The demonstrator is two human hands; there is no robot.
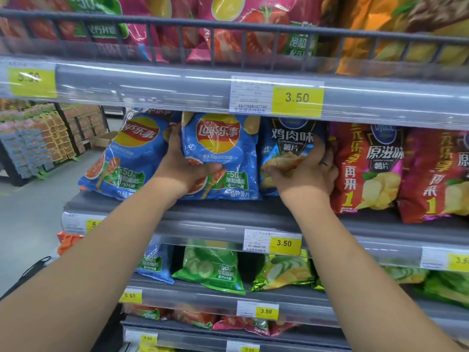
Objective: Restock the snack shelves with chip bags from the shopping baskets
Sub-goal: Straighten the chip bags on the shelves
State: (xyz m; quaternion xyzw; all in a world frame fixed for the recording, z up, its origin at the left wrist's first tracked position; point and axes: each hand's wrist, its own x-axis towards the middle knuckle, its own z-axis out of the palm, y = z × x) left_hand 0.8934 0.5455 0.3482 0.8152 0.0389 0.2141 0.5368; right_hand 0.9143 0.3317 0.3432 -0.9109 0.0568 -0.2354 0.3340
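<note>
My left hand [183, 165] grips the left edge of a blue Lay's chip bag [220, 151] standing on the middle shelf [228, 212], thumb across its front. My right hand [304, 174] holds a dark blue chicken-flavour chip bag [286, 143] right beside it, fingers curled round the bag's right side and thumb on its front. A second blue Lay's bag [127, 153] leans at the shelf's left end. Red chip bags [368, 168] stand to the right of my right hand.
Pink and orange bags fill the upper shelf behind a wire rail [228, 24]. Green and blue bags [213, 268] sit on the lower shelves. Yellow price tags [297, 100] line the shelf edges. An aisle floor [28, 212] and a stacked display [38, 138] lie to the left.
</note>
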